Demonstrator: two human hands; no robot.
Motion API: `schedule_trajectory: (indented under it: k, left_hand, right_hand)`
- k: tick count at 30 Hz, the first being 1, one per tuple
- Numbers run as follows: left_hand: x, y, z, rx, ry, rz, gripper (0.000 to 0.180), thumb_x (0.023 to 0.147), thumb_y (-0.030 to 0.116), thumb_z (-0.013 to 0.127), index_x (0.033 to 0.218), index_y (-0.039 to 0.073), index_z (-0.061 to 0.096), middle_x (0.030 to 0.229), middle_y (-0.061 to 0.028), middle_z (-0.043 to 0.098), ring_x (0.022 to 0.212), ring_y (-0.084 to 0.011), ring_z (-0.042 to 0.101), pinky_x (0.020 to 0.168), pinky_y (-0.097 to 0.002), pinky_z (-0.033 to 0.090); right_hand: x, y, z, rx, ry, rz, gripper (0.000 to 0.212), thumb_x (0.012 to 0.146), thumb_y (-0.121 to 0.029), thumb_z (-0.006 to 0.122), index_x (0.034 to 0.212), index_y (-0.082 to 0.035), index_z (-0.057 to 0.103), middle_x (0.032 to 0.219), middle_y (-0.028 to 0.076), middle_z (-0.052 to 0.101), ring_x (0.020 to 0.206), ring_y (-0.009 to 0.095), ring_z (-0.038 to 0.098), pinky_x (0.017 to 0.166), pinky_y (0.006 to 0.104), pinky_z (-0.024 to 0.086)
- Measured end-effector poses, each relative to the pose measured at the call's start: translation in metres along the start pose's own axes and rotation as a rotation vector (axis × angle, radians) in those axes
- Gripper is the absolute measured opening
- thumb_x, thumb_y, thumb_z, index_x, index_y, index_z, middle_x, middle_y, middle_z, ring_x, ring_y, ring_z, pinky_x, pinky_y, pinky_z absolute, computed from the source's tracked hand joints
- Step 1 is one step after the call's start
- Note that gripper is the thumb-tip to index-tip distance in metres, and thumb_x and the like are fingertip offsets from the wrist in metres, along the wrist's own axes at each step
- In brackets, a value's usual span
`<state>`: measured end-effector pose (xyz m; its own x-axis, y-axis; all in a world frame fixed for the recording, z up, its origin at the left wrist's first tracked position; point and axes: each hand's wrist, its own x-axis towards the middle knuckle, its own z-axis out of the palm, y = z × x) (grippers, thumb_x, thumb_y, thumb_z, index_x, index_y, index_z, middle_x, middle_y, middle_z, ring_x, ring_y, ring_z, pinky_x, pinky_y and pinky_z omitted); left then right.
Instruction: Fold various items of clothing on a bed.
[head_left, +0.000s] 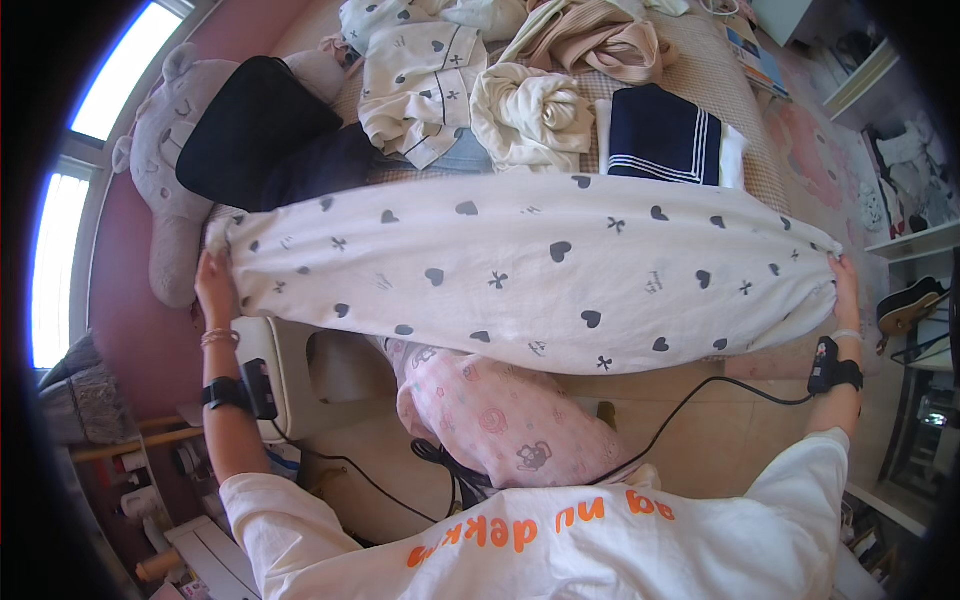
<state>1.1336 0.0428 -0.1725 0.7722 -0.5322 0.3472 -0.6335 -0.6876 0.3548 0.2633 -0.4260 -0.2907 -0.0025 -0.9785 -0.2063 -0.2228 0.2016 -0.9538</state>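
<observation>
A white pajama garment (520,285) printed with dark hearts and bows is stretched sideways in front of me. Its ends are bunched, and whether it is a pair of pants I cannot tell. My left hand (217,288) grips the left end, closed on the gathered cloth. At the far right, my right hand (846,284) is closed on the other end. The cloth sags a little along its lower edge and hangs over the near side of the bed (745,115).
On the bed lie a matching pajama top (418,85), a rolled cream cloth (530,115), a navy-and-white striped-edge garment (665,135), beige knitwear (610,40) and a black item (260,135) against a plush toy (180,140). A cream chair (265,385) stands near my left arm.
</observation>
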Motion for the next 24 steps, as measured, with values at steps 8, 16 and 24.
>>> schedule_trajectory:
  k: [8,16,24]
  left_hand:
    - [-0.009,-0.049,0.058,-0.465,-0.104,-0.229,0.034,0.084,0.026,0.053,0.107,0.001,0.054,0.085,-0.0058,0.060,0.074,-0.0121,0.056,0.068,-0.0238,0.044]
    - [-0.013,-0.024,0.044,-0.798,-0.283,-0.449,0.029,0.081,0.021,0.060,0.101,0.001,0.054,0.086,-0.0016,0.059,0.072,-0.0091,0.055,0.064,-0.0218,0.045]
    - [0.002,-0.021,0.021,-0.696,-0.145,-0.255,0.028,0.083,0.025,0.057,0.100,0.003,0.057,0.082,-0.0011,0.056,0.072,-0.0084,0.050,0.061,-0.0218,0.042]
  right_hand:
    - [0.000,0.012,0.030,0.153,-0.230,0.257,0.044,0.085,-0.032,0.049,0.118,-0.002,0.046,0.113,0.009,0.053,0.101,0.018,0.051,0.089,0.0290,0.036]
    - [-0.013,-0.024,0.061,0.172,-0.109,0.342,0.054,0.084,-0.039,0.048,0.124,-0.003,0.039,0.121,0.010,0.047,0.109,0.020,0.046,0.091,0.0316,0.036]
    - [-0.010,-0.029,0.074,0.132,0.112,-0.012,0.031,0.079,-0.025,0.060,0.103,-0.005,0.055,0.089,0.003,0.060,0.075,0.011,0.057,0.070,0.0245,0.045]
